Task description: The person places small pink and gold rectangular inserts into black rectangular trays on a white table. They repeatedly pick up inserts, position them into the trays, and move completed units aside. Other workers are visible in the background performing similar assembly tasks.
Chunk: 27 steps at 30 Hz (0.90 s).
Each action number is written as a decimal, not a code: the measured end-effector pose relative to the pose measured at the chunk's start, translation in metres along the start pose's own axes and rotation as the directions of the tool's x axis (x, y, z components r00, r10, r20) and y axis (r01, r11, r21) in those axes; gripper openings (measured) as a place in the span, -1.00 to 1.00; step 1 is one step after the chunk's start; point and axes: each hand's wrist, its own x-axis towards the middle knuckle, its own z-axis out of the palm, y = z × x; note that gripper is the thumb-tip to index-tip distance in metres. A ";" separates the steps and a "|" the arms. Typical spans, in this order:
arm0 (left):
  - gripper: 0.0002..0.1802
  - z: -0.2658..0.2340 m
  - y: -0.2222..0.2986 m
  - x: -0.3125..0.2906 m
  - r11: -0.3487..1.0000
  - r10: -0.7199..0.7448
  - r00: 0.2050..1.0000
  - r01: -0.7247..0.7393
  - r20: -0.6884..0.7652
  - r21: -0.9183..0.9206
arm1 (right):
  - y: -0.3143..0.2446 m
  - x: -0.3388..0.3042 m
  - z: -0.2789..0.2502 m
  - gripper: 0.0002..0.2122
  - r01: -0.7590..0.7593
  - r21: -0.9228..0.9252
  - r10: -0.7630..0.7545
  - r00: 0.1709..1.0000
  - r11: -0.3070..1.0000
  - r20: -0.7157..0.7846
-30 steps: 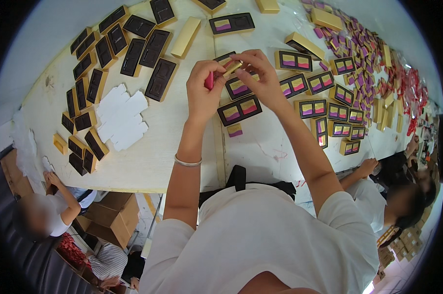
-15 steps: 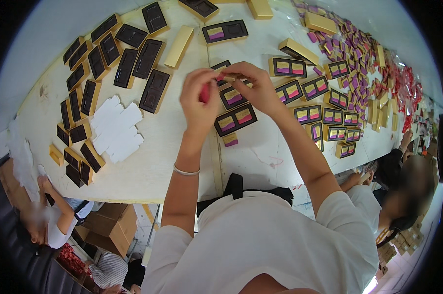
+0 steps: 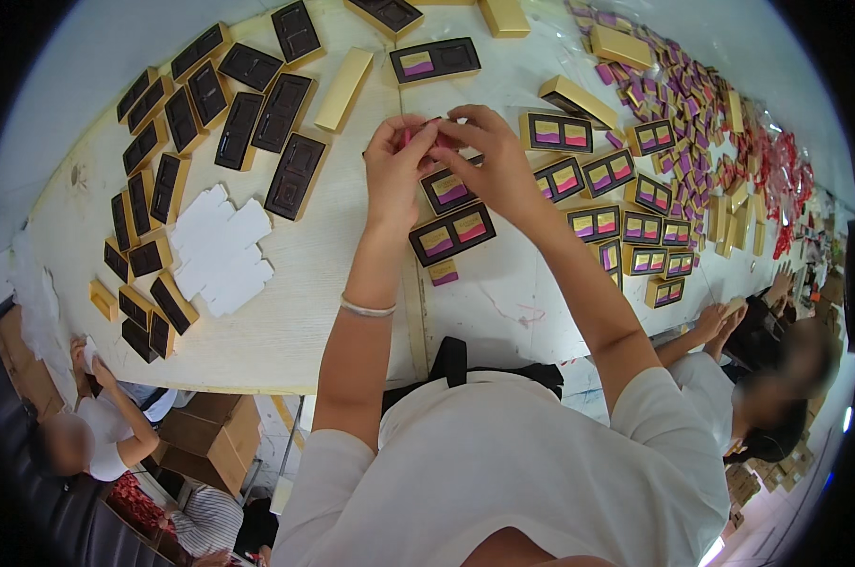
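Note:
My left hand (image 3: 396,168) and my right hand (image 3: 489,165) meet over the middle of the table, fingers pinched together on a small pink piece (image 3: 434,134). Its exact shape is mostly hidden by my fingers. Under my hands lies a black-lined gold box (image 3: 446,192), partly covered by my right hand. Nearer to me sits another such box (image 3: 453,234) holding two small gold, purple and pink packets. A loose gold and purple packet (image 3: 443,273) rests against its near side.
Many gold boxes with black inserts (image 3: 295,175) stand at left, around a stack of white card pieces (image 3: 222,250). Filled boxes (image 3: 593,222) cluster at right, before a heap of small packets (image 3: 673,104) and red wrapping (image 3: 786,180). Other people work at both table ends.
Both hands have shifted slightly, with the fingers drawn closer together around the pink piece. The pink that showed in my left palm is now out of sight there.

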 end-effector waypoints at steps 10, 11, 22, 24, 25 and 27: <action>-0.71 -0.031 0.013 0.008 0.258 0.514 0.844 -0.320 0.151 0.912 | 0.102 0.097 -0.028 -0.77 0.377 -0.292 -0.385 0.922 0.879 0.031; -0.70 -0.038 0.011 0.003 0.187 0.510 0.846 -0.288 0.158 0.939 | 0.113 0.103 -0.025 -0.79 0.377 -0.298 -0.374 0.925 0.877 0.071; -0.63 -0.067 -0.039 -0.034 0.363 0.520 0.853 -0.264 0.040 0.894 | 0.156 0.131 0.007 -0.87 0.273 -0.137 -0.291 0.948 0.952 -0.129; -0.64 -0.068 -0.050 -0.040 0.308 0.616 0.783 -0.336 0.083 0.890 | 0.161 0.134 0.013 -0.88 0.245 -0.103 -0.259 0.955 0.964 -0.143; -0.66 -0.064 -0.052 -0.044 0.359 0.615 0.787 -0.339 0.053 0.869 | 0.162 0.134 0.016 -0.86 0.235 -0.200 -0.272 0.944 0.951 -0.184; -0.68 -0.064 -0.057 -0.051 0.400 0.612 0.791 -0.327 0.016 0.856 | 0.158 0.131 0.025 -0.83 0.200 -0.381 -0.312 0.914 0.903 -0.258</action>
